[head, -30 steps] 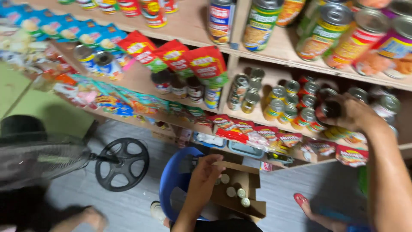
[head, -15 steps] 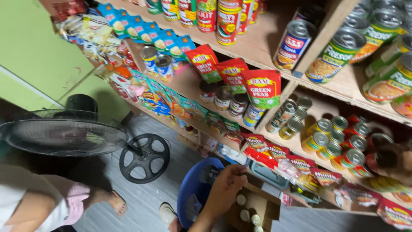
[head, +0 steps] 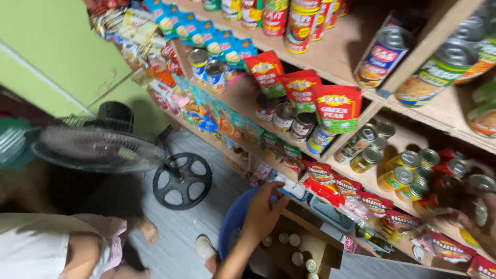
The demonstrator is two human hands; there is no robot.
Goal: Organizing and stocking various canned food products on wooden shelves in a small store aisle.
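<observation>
Since a moment ago, the left hand (head: 261, 214) has lifted off the open brown cardboard box of small tins (head: 302, 253), fingers loose and empty; the right hand (head: 478, 219) clasps a dark tin on the wooden shelf (head: 392, 175)

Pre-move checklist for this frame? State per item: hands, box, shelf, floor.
1. Left hand free above the cardboard box: ok, fingers spread, nothing held.
2. Box open with small cans reachable: ok, flaps up, several lids show.
3. Right hand grip at the shelf cans: cannot tell, blurred at the frame edge.
4. Room on that shelf row: cannot tell, the cans stand close together.
5. Floor space: not ok, a standing fan with its round base and another person's legs are close by.
</observation>
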